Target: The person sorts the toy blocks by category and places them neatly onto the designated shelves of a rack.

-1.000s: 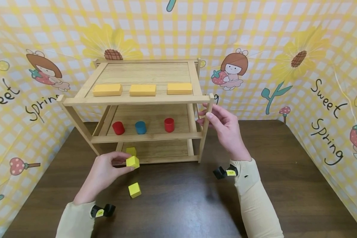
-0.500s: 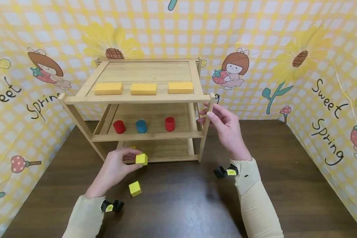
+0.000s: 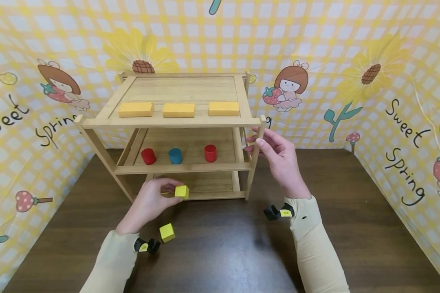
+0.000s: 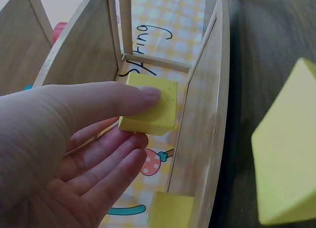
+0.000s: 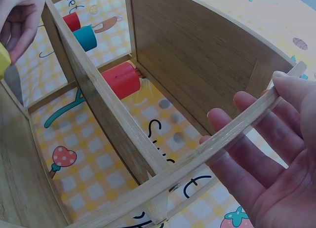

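We have carried the small yellow wooden cube (image 3: pixel 182 191), pinched in our left hand (image 3: pixel 152 202), rightward to the three-tier wooden shelf rack (image 3: pixel 176 121)'s bottom tier, so placing looks close, while our right hand (image 3: pixel 278 156) still grips its front post.

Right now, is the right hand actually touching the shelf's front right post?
Touching. In the right wrist view the right hand has its thumb and fingers curled round the front right post of the wooden shelf; the head view shows the same grip.
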`<state>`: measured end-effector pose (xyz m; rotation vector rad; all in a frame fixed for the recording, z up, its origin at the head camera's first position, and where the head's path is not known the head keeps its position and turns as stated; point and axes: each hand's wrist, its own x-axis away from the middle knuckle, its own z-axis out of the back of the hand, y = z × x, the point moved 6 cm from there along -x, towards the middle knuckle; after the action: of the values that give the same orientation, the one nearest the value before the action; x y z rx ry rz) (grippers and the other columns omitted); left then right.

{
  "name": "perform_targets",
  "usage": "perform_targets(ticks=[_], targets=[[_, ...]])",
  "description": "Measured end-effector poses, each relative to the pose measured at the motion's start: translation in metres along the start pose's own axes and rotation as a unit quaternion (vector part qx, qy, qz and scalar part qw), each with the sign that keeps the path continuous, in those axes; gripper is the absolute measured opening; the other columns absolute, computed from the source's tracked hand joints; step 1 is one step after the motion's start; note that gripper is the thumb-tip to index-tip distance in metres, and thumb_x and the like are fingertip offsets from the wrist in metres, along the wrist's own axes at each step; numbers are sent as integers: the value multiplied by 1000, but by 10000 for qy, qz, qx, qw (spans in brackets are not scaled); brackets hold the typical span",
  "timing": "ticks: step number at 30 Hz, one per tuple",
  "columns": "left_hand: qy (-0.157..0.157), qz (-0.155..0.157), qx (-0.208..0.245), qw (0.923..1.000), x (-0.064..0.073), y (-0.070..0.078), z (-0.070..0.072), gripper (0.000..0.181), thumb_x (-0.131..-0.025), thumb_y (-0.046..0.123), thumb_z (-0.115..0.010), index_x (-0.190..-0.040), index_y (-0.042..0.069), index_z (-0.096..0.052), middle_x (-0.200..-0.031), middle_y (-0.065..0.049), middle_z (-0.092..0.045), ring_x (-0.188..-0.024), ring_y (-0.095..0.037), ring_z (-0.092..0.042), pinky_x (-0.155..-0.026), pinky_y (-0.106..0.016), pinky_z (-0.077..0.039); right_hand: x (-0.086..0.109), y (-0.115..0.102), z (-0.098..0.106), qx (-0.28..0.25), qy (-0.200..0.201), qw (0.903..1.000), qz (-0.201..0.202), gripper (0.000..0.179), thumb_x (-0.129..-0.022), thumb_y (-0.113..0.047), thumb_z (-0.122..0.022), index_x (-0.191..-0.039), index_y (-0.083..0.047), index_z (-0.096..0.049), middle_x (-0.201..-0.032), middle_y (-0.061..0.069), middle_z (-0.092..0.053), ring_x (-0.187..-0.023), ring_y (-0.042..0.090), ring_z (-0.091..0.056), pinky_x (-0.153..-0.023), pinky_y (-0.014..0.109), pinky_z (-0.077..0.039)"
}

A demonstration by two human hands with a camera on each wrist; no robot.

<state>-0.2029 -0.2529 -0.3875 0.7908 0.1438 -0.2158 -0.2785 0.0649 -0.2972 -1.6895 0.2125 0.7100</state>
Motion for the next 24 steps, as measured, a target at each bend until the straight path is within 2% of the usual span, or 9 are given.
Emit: perform_targets(ticks=[4,11,16,19,24], targets=[[-68,146,-44,9999,-6,-2,-2,36,-80,6,-87,-113,4,-75,-108,-8,-73,-98,-31,-70,-88,-50,-57,1,0,0,45,18,10000,-19,32,-104,-3,-58,-133,9,-60,-107,24,-71,-87,33,-73,-83,48,-59],[-145,251,-92,9995,-16,-4,-4,34,-82,12,-87,-113,6,-76,-106,-8,-73,-100,-32,-70,-88,-49,-57,1,0,1,165,29,9998,-44,31,-104,-7,-59,-133,3,-63,-107,22,-71,-89,45,-70,-83,47,-59],[-103,241,-183,9995,-21,-3,-4,34,-81,15,-87,-113,7,-76,-104,-6,-74,-101,-31,-70,-89,-49,-57,1,-1,0,153,17,9999,-8,32,-105,-6,-58,-134,8,-60,-107,22,-71,-88,42,-71,-83,47,-60],[-89,270,-249,9993,-23,-3,-4,35,-81,15,-87,-113,8,-76,-104,-7,-74,-100,-30,-71,-89,-48,-56,0,-1,0,108,7,9999,51,33,-105,-4,-58,-134,12,-57,-106,24,-70,-88,45,-70,-83,50,-59],[-132,270,-285,9991,-25,-5,-6,36,-81,13,-87,-114,7,-75,-106,-8,-74,-101,-30,-70,-91,-47,-55,1,0,0,69,0,10000,72,32,-105,-4,-57,-133,11,-58,-106,24,-71,-88,45,-70,-82,53,-58]])
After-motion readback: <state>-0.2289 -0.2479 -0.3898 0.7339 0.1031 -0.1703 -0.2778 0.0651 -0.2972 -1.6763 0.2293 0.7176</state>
